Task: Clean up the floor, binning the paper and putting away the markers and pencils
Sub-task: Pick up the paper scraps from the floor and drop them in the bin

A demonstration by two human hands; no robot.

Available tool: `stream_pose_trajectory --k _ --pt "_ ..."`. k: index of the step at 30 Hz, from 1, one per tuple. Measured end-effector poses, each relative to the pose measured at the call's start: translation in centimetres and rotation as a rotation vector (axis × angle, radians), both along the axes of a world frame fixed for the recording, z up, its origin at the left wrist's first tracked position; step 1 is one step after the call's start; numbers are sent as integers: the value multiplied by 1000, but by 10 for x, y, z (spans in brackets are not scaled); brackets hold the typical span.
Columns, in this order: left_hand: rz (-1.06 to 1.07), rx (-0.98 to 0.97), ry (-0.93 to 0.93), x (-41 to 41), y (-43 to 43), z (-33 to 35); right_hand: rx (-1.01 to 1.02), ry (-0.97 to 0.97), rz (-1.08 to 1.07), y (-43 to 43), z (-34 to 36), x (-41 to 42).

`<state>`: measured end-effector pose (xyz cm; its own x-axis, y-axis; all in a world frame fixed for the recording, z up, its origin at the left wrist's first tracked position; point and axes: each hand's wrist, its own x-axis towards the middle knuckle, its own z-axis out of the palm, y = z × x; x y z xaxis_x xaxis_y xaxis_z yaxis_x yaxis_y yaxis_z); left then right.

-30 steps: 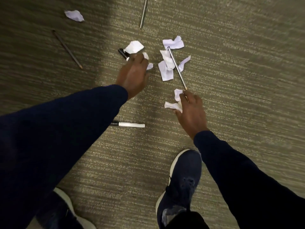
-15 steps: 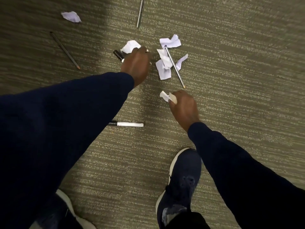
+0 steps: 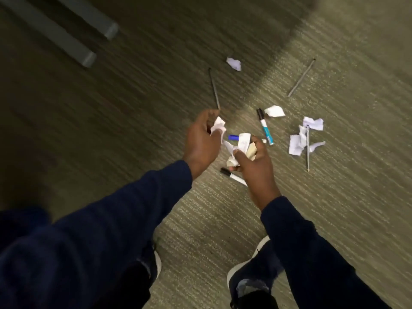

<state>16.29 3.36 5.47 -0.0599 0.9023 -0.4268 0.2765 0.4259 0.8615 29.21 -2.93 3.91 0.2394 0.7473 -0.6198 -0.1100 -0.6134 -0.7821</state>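
Note:
My left hand (image 3: 201, 142) is raised above the carpet, closed on a crumpled paper scrap (image 3: 218, 127). My right hand (image 3: 253, 162) grips a bunch of crumpled paper (image 3: 242, 144). A blue-tipped marker (image 3: 233, 137) shows behind that bunch. A teal marker with a black cap (image 3: 265, 127) lies on the carpet to the right. Below my right hand lies a white marker with a black cap (image 3: 233, 176). Pencils lie at the top centre (image 3: 214, 88), the top right (image 3: 301, 78) and the right (image 3: 307, 148). Loose paper scraps lie on the floor (image 3: 297, 141), (image 3: 313, 123), (image 3: 275, 111), (image 3: 234, 63).
Two grey metal furniture legs (image 3: 66, 43) cross the carpet at the top left. My dark shoes (image 3: 252, 275) stand at the bottom centre. The carpet at the left is in shadow.
Both hands have lifted off the floor, each with paper in it, and come together. The camera has swung left, so the scattered items now sit to the right.

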Motion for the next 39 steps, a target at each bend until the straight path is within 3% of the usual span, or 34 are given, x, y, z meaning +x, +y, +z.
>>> stream_pose_trajectory --k 10,15,20,27,31,35,38,39 --pt "827 -104 -7 -279 -63 74 -59 49 579 53 68 -274" --pt "1302 -64 -182 -396 -136 91 -109 224 806 19 87 -418" --pt "1616 -82 -109 -486 -213 100 -222 331 1030 -42 98 -548" --pt "1675 -118 -225 -536 -257 84 -326 113 1302 -100 87 -642" --pt "1728 -218 -246 -546 -254 75 -504 209 1260 -100 85 -649" --pt "1674 -270 -132 -530 -245 69 -374 331 1304 -78 95 -611" --pt "1605 -238 -273 -493 -221 72 -231 339 1337 -53 103 -551" --pt "1536 -236 -227 -474 -207 74 -198 302 1337 -43 103 -526"
